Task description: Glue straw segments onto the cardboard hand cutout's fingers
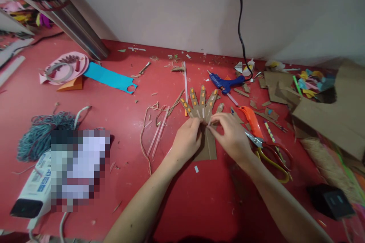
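Note:
A brown cardboard cutout shaped like a hand (205,148) lies on the red table, its fingers pointing away from me. Small orange pieces sit along several of its fingers, and short pale strips lie on its palm. My left hand (188,136) rests on the left side of the palm, its fingers closed together. From the right, my right hand (229,133) pinches at the palm's middle with thumb and forefinger. Whatever is between the fingertips of either hand is too small to name. The two hands' fingertips nearly meet.
A blue glue gun (226,82) with a black cord lies behind the cutout. Scissors (258,142) and an orange tool (252,121) are at the right. Clear sticks (159,133), twine, a yarn bundle (47,133) and a blue strip (110,77) lie left. Cardboard (327,117) stands far right.

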A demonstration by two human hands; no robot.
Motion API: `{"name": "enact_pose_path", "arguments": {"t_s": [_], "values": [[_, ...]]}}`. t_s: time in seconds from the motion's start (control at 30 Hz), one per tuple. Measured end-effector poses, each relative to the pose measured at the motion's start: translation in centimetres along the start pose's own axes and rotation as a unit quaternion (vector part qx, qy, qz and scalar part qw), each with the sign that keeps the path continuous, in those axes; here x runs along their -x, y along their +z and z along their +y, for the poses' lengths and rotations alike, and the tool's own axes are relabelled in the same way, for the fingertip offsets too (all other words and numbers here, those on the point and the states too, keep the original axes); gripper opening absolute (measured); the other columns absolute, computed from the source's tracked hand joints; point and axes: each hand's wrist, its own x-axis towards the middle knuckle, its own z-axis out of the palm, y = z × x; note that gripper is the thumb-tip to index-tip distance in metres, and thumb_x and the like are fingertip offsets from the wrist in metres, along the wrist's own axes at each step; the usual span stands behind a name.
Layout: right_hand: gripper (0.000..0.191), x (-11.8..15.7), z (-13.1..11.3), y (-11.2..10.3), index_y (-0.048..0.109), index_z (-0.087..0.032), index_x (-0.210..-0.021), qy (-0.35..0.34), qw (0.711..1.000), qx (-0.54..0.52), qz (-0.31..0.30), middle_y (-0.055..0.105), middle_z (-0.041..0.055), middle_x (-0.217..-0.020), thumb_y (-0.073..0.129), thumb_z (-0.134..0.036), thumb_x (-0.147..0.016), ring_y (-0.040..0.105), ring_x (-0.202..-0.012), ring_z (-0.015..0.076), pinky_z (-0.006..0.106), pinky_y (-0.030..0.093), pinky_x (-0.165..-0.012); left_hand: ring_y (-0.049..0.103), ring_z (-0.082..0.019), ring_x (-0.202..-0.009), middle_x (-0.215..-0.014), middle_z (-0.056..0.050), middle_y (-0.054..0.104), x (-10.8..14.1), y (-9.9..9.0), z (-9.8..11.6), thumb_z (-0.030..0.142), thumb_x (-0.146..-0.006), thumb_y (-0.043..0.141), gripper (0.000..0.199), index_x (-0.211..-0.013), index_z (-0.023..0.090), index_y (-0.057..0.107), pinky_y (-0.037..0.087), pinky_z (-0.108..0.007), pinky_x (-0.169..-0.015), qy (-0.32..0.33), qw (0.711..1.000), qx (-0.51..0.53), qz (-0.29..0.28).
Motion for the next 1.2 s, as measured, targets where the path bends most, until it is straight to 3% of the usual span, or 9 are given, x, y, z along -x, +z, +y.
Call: {"name": "enact_pose_path", "arguments": {"t_s": [0.23,0.73,1.0,1.2], "values": [[0.011,-2.6,2.7,0.2,0.059,-0.024,-0.092,0.062,0.997,-0.049,-0.011,0.069,0.0069,-0.098,0.066,-0.032,-0.090,0.062,-0.085,0.0228,0.038,0.050,-0.074,0.067,-0.022,-0.098,-0.103,-0.009,0.072,-0.2,-0.2,0.2,0.002,-0.089,0.044,0.026,-0.102,0.019,0.059,0.055,-0.035,-0.089,0.012,1.000,-0.009,-0.013],[0.011,-2.9,2.7,0.8,0.062,-0.024,-0.094,0.069,0.997,-0.036,-0.018,0.067,0.0051,-0.091,0.069,-0.031,-0.088,0.062,-0.084,0.0222,0.036,0.049,-0.072,0.066,-0.021,-0.098,-0.103,-0.007,0.071,-0.1,-0.2,0.2,0.003,-0.090,0.045,0.025,-0.102,0.020,0.060,0.055,-0.034,-0.088,0.026,0.999,-0.027,-0.010],[0.009,-2.9,2.5,0.3,0.063,-0.025,-0.097,0.021,0.999,0.003,-0.038,0.069,0.0067,-0.095,0.066,-0.031,-0.092,0.062,-0.090,0.0250,0.039,0.049,-0.080,0.066,-0.023,-0.098,-0.104,-0.009,0.071,-0.2,-0.2,0.2,0.003,-0.090,0.046,0.025,-0.103,0.018,0.061,0.055,-0.036,-0.088,0.019,0.999,-0.034,-0.021],[0.009,-2.9,2.6,0.3,0.064,-0.025,-0.098,0.042,0.998,-0.007,-0.036,0.069,0.0057,-0.092,0.067,-0.028,-0.090,0.063,-0.087,0.0246,0.038,0.050,-0.075,0.066,-0.023,-0.099,-0.104,-0.009,0.071,-0.2,-0.2,0.3,0.003,-0.091,0.046,0.024,-0.103,0.018,0.061,0.054,-0.035,-0.088,0.016,0.999,-0.035,-0.025]]}}
